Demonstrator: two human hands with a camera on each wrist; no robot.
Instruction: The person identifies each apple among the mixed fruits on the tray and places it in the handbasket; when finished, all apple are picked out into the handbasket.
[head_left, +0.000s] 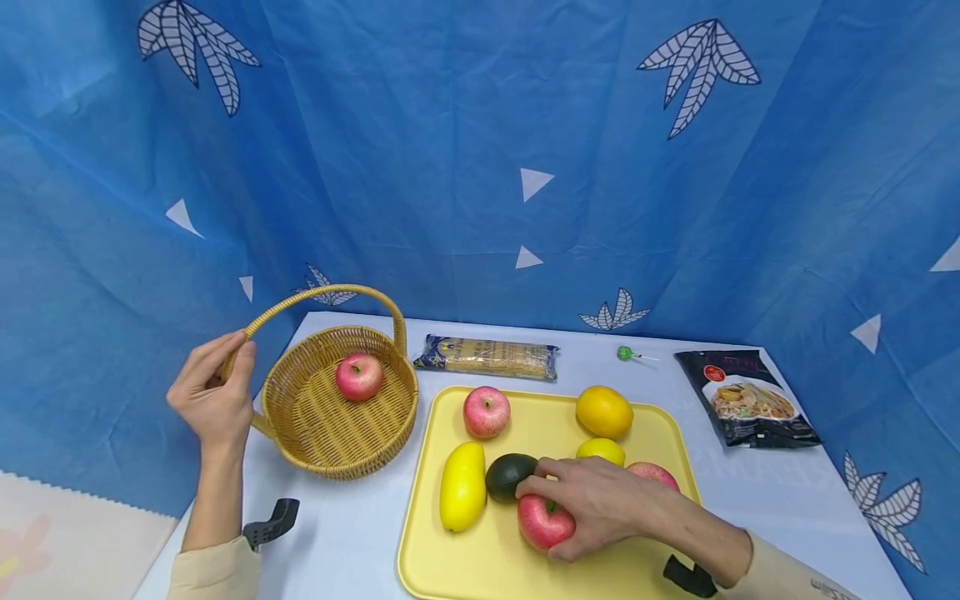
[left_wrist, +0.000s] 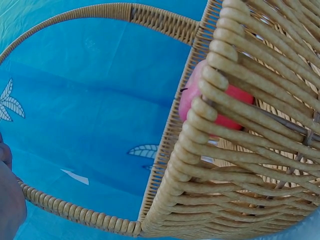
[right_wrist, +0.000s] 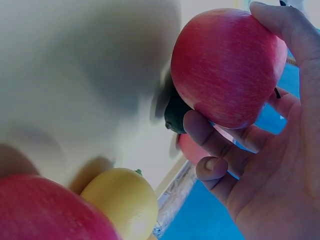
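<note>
My left hand (head_left: pixel 217 387) grips the arched handle (head_left: pixel 330 292) of a round wicker basket (head_left: pixel 300 450) on the table's left side. One red apple (head_left: pixel 359 377) lies inside the basket; the left wrist view shows it through the weave. Over the yellow tray (head_left: pixel 420 554), my right hand (head_left: pixel 600 500) holds another red apple (head_left: pixel 542 523) between thumb and fingers, its stem showing. Just beyond that apple lies a dark green avocado (head_left: pixel 510 477). A yellow lemon (right_wrist: pixel 122 202) and a further red apple (right_wrist: pixel 47 212) appear below the hand in the right wrist view.
Also on the tray are a pink-red apple (head_left: pixel 486 412), a long yellow fruit (head_left: pixel 462 487) and an orange-yellow fruit (head_left: pixel 603 412). Behind it lie a noodle packet (head_left: pixel 487 357) and a green lollipop (head_left: pixel 626 353). A black food pouch (head_left: pixel 746 398) sits right. Blue curtain (head_left: pixel 465 167) hangs behind.
</note>
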